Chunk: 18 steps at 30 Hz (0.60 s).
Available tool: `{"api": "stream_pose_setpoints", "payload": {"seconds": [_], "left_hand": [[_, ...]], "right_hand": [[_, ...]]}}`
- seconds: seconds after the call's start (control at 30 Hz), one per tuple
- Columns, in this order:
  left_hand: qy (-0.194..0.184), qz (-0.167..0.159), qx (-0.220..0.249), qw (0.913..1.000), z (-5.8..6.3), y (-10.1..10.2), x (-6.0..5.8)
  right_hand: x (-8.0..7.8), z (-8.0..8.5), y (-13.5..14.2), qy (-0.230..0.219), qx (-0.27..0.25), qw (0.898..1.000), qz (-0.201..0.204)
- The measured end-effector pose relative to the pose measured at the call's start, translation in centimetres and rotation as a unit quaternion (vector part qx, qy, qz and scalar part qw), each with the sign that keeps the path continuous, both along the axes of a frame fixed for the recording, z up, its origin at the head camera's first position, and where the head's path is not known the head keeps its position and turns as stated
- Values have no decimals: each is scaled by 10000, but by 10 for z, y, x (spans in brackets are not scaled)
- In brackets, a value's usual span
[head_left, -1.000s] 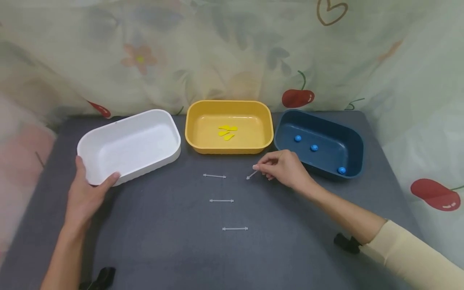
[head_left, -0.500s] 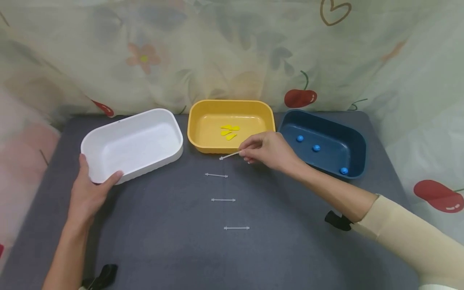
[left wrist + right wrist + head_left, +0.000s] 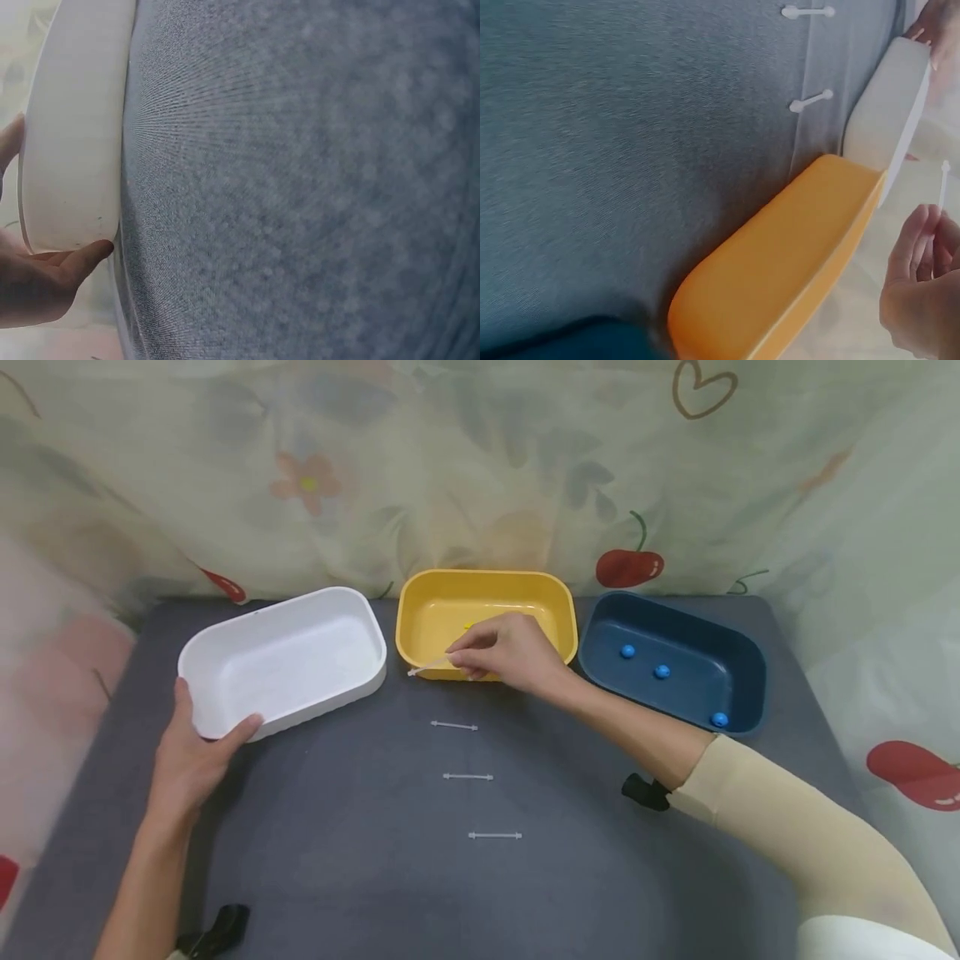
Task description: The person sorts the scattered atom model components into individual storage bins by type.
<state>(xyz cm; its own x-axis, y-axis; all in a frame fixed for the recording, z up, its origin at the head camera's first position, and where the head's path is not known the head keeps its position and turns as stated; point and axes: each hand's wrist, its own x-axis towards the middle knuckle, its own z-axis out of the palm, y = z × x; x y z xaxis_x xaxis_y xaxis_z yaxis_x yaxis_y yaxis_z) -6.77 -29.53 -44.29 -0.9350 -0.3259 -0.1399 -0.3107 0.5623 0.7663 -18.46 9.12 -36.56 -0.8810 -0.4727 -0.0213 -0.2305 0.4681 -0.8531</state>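
Note:
My right hand (image 3: 517, 652) pinches a thin white stick with knobbed ends (image 3: 426, 668) between thumb and fingertips, over the front rim of the yellow tray (image 3: 420, 627). The stick (image 3: 943, 184) points away from the fingertips in the right wrist view. At the left, my left hand (image 3: 191, 760) grips the near left corner of a white tray (image 3: 300, 668), thumb on the front side. In the left wrist view its fingers (image 3: 90, 259) touch the tray's lower edge. That tray has nothing in it. Small yellow pieces (image 3: 468, 626) in the yellow tray are mostly hidden by my right hand.
Three similar white sticks lie on the grey cloth: a far one (image 3: 454, 726), a middle one (image 3: 468, 777) and a near one (image 3: 495, 836). Back right stands a dark blue tray (image 3: 697, 647) with three blue beads (image 3: 662, 672). A patterned curtain (image 3: 480, 468) hangs behind.
My right hand has carried the white stick leftward and away from me, from above the cloth to the yellow tray's front. My left hand keeps its grip on the white tray.

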Motion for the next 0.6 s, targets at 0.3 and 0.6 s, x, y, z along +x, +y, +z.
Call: {"api": "stream_pose_setpoints", "payload": {"seconds": [0.3,0.6], "left_hand": [[-87,91,-90,9999,0,-1,3],[-58,50,-85,9999,1,0,-1]], "right_hand": [[-16,-2,-37,53,-69,9999,132],[-32,-9,-74,-277,-401,9984,303]]}}
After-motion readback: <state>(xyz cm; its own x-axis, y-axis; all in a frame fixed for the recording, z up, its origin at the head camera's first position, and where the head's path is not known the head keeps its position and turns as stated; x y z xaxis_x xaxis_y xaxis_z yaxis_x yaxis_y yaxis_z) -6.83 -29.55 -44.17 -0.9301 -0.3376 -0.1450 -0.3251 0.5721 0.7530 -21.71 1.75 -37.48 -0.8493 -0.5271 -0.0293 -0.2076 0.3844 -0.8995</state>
